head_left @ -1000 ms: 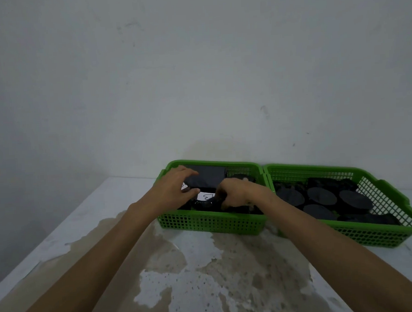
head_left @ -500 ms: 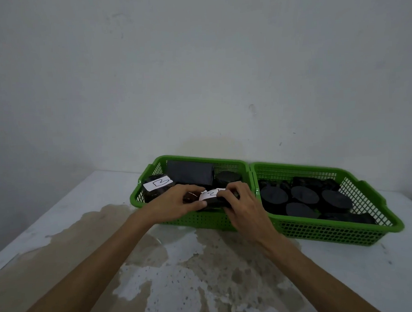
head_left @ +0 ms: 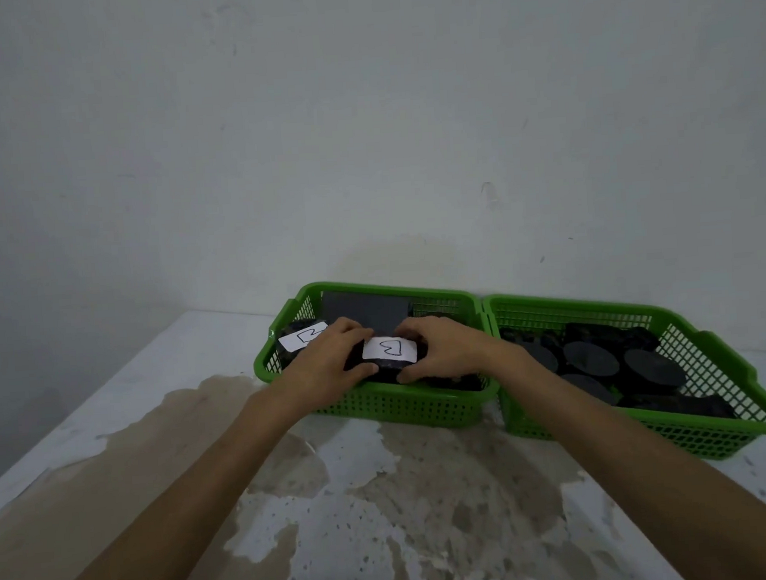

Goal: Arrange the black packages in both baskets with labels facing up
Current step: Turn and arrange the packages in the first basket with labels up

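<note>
A plain, bare room, more a makeshift work corner than a kitchen or shop. A blank whitish wall (head_left: 362,134) fills the upper frame; below it, a worn white table (head_left: 386,513) with peeling, stained paint carries two green plastic baskets (head_left: 402,412).

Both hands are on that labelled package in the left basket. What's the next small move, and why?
Probably set the package down flat in the left basket and let go: its white label already faces up, held between left hand and right hand.
</note>
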### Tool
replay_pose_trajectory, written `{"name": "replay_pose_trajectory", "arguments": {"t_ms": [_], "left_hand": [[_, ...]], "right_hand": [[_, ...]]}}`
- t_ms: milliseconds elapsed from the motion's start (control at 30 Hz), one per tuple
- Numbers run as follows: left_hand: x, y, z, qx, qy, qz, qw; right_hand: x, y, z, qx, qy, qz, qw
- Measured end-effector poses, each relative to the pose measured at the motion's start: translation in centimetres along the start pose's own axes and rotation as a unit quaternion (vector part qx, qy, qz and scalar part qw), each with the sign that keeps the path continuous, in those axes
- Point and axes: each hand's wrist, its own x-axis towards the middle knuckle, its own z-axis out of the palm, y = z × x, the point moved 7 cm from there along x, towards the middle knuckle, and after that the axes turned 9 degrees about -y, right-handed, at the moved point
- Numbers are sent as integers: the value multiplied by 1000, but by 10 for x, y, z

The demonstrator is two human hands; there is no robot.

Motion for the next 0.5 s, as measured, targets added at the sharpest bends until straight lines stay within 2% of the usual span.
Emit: {"name": "replay_pose_trajectory", "arguments": {"t_ms": [100,200,300,400,500], "left_hand": [[-4,-1,-2,10,18,9,1000],[-13,2,-4,-2,47,30,998],[-31,9,-4,-11,89,49,995],[-48,21,2,-6,116,78,990],[-57,29,21,-9,92,100,991]], "right_hand": [[23,-5,4,-113,-93,43,988],[40,-6,13,-166,-134,76,974],[50,-1,25,-165,-130,82,974],[47,4,30,-98,-115,73,986],[29,8,13,-46,-31,62,997]]}}
